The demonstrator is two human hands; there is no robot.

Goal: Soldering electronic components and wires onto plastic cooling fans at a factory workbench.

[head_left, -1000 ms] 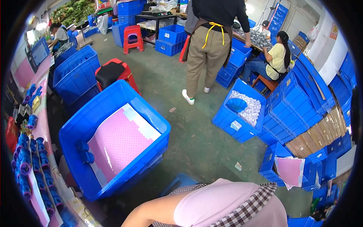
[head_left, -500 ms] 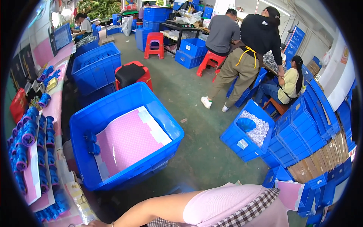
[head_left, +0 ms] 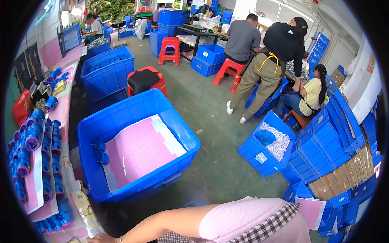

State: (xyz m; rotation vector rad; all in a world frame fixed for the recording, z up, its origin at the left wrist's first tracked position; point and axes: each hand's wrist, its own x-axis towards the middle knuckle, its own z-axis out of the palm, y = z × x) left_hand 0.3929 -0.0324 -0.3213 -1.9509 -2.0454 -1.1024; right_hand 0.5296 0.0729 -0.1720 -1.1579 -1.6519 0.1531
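From the lower edge my left arm, in a short pink sleeve under a checkered strap, stretches to the left. At its end my left hand (head_left: 102,238), with a band at the wrist, lies by the near end of the pink-covered worktable (head_left: 65,99). The picture's edge cuts the hand off; the part that shows looks stretched out, with nothing visible in it. Nearest to it on the table are rows of blue and purple cylindrical parts (head_left: 56,220). My right hand is out of the picture.
A big blue crate (head_left: 137,190) lined with a pink sheet holds a few blue parts. Behind it are a red stool (head_left: 162,85) and another crate (head_left: 107,79). A blue bin of white pieces (head_left: 279,148) stands right, near stacked crates (head_left: 320,141). Several people work farther back.
The whole view has shifted slightly, so things sit a little farther right and lower. A bit more of my left hand shows. The standing person leans lower over the table.
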